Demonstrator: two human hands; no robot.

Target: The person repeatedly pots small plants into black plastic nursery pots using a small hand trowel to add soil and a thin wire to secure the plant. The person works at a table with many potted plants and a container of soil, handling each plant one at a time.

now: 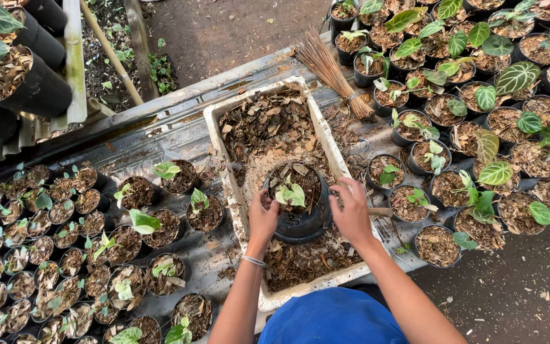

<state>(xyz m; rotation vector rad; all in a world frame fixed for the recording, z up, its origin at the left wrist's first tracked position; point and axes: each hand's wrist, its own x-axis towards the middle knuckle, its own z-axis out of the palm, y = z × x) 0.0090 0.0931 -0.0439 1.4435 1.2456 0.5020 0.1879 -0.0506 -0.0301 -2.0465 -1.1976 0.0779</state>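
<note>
The work in hand is potting a seedling, and I judge it nearly done for this one pot: the black pot (300, 207) already stands filled w/ bark and leaf mix up to about the rim, and a small green seedling (291, 194) sits upright in the middle of it. The pot is inside the white tray (326, 137), in the half nearer the person, and the tray lies on the metal desk (160, 134). The left hand (262, 216) is at the left side of the pot rim, its fingers (265, 199) curled onto the rim and the mix; the right hand (353, 213) is at the right side, fingers (342, 191) bent over the rim. Both hands are half closed and touch the pot, but whether they grip it firmly or only press the mix I cannot tell. What seems left, as a judgement: firm the mix and put the pot w/ the others. The tray has loose brown mix, heaped more at the far end, thinner and paler in the middle. To the left, many small pots (65, 255) in rows, each w/ mix and a tiny green shoot. To the right, bigger pots (479, 114) w/ larger veined leaves. A bundle of thin sticks like a broom (335, 70) lies beside the tray at its far right corner. At the bottom edge, the person's blue cap (332, 318).
</note>
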